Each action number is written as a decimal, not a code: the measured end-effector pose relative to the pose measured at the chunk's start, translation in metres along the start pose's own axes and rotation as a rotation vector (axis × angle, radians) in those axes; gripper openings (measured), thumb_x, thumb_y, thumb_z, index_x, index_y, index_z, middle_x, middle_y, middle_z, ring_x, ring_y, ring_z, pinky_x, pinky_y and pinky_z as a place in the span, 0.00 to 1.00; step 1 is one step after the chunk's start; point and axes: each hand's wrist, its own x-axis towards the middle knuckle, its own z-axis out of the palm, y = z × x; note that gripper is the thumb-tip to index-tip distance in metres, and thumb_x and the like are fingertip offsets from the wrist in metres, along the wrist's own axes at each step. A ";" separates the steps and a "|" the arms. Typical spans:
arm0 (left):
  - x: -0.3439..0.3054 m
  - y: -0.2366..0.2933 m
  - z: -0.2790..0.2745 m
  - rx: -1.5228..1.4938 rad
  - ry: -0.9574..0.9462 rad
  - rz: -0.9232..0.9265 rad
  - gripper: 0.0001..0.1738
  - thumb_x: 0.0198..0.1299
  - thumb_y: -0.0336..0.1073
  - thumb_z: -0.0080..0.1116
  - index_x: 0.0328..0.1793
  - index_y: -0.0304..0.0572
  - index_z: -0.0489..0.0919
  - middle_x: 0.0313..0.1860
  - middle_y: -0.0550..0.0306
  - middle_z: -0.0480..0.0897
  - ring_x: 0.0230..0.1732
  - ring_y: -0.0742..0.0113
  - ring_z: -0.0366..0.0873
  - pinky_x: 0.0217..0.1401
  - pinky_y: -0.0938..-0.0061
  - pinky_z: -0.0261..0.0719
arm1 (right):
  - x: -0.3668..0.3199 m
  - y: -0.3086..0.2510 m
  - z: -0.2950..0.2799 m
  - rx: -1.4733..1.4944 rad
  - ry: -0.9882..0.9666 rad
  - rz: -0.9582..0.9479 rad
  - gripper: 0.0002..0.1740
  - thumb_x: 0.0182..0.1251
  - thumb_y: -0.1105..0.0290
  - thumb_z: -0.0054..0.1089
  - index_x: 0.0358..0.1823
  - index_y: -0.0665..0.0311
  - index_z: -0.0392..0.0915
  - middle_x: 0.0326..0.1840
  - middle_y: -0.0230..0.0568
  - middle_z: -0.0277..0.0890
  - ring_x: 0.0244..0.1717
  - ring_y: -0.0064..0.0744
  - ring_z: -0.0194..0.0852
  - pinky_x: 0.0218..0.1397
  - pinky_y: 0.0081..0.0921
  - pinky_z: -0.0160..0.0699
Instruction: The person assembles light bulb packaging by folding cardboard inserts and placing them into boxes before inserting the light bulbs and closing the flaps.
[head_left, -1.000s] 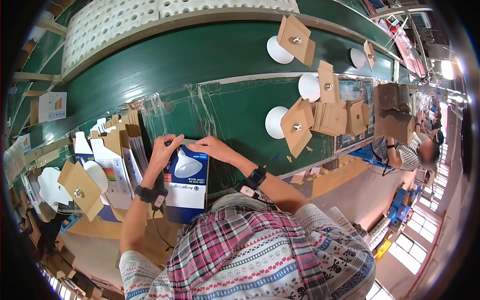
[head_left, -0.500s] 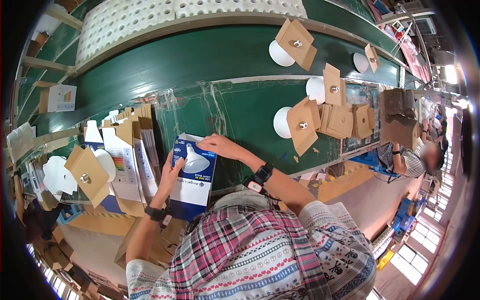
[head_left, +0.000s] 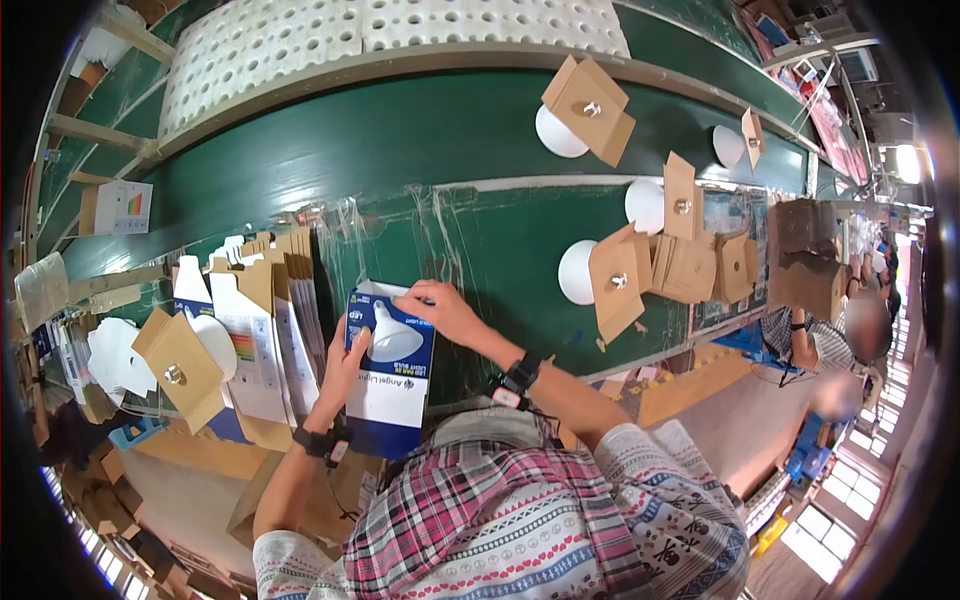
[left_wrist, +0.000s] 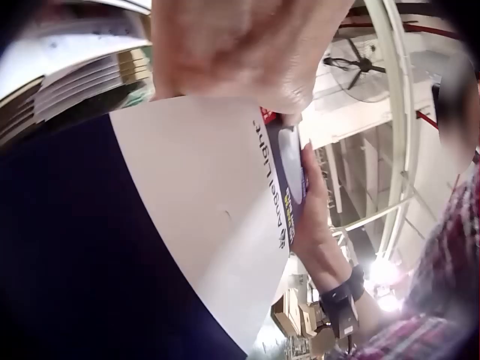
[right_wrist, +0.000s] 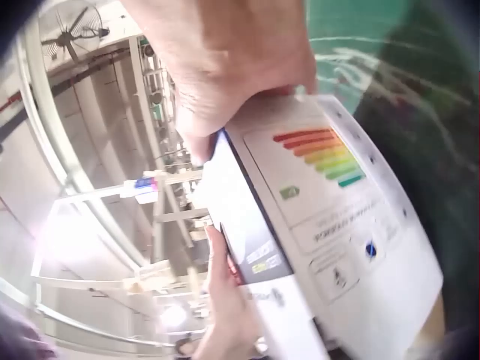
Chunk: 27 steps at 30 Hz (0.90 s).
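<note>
A blue and white light bulb box [head_left: 385, 401], printed with a reflector bulb, stands in front of me at the near edge of the green table, its far end showing a pale inner edge. My left hand [head_left: 342, 370] holds its left side, thumb over the printed front. The fingers and thumb of my right hand [head_left: 450, 313] pinch the far right corner. In the left wrist view the white band of the box [left_wrist: 195, 172] lies below the hand. The right wrist view shows the box's side panel [right_wrist: 330, 225] with a coloured energy scale.
Flattened box sleeves [head_left: 243, 345] stand in a row at left, beside a bulb with a cardboard piece [head_left: 180, 368] on it. More bulbs [head_left: 577, 272] with cardboard collars and stacked cardboard inserts [head_left: 686, 270] are at right. A rail [head_left: 400, 62] crosses the back, before white perforated foam [head_left: 270, 50].
My left hand has left the box's far edge and moved down to its left side. My right hand has shifted slightly along the far right corner.
</note>
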 end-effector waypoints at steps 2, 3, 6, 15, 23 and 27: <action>0.013 -0.001 -0.001 -0.068 -0.024 0.019 0.27 0.68 0.44 0.46 0.66 0.32 0.62 0.54 0.53 0.74 0.52 0.71 0.69 0.57 0.78 0.66 | 0.008 0.005 -0.002 0.011 0.006 0.102 0.24 0.60 0.52 0.60 0.31 0.72 0.81 0.25 0.43 0.75 0.28 0.29 0.71 0.34 0.26 0.68; 0.001 -0.005 -0.003 -0.097 -0.042 -0.004 0.27 0.69 0.44 0.45 0.66 0.32 0.62 0.54 0.53 0.74 0.52 0.71 0.68 0.57 0.78 0.66 | 0.006 0.004 -0.002 0.027 -0.019 0.176 0.24 0.60 0.52 0.60 0.30 0.72 0.80 0.24 0.42 0.75 0.26 0.26 0.70 0.32 0.25 0.68; -0.008 -0.013 -0.023 -0.265 -0.048 0.025 0.30 0.69 0.46 0.43 0.71 0.35 0.58 0.61 0.50 0.69 0.60 0.66 0.67 0.63 0.74 0.62 | 0.020 -0.004 -0.008 0.121 0.045 0.220 0.29 0.61 0.48 0.58 0.30 0.74 0.81 0.27 0.40 0.80 0.28 0.23 0.72 0.34 0.23 0.69; -0.055 0.106 -0.066 -0.079 -0.149 0.425 0.49 0.49 0.30 0.53 0.77 0.45 0.42 0.75 0.49 0.52 0.76 0.56 0.46 0.73 0.55 0.50 | 0.092 0.032 -0.046 0.518 -0.459 0.861 0.28 0.61 0.44 0.52 0.50 0.61 0.73 0.48 0.47 0.75 0.50 0.41 0.74 0.52 0.46 0.73; 0.016 0.050 -0.010 0.113 -0.047 0.437 0.27 0.65 0.41 0.47 0.65 0.31 0.62 0.64 0.43 0.66 0.66 0.57 0.63 0.68 0.68 0.59 | 0.047 -0.015 -0.062 -0.721 0.384 -0.074 0.13 0.60 0.62 0.53 0.38 0.65 0.77 0.39 0.44 0.78 0.43 0.43 0.77 0.46 0.29 0.75; 0.022 0.049 -0.003 0.023 -0.003 0.435 0.25 0.66 0.40 0.45 0.64 0.32 0.63 0.60 0.43 0.68 0.64 0.56 0.65 0.67 0.69 0.59 | -0.041 -0.166 -0.060 -0.637 0.013 -0.641 0.19 0.57 0.59 0.60 0.46 0.62 0.75 0.46 0.43 0.74 0.52 0.45 0.70 0.56 0.40 0.68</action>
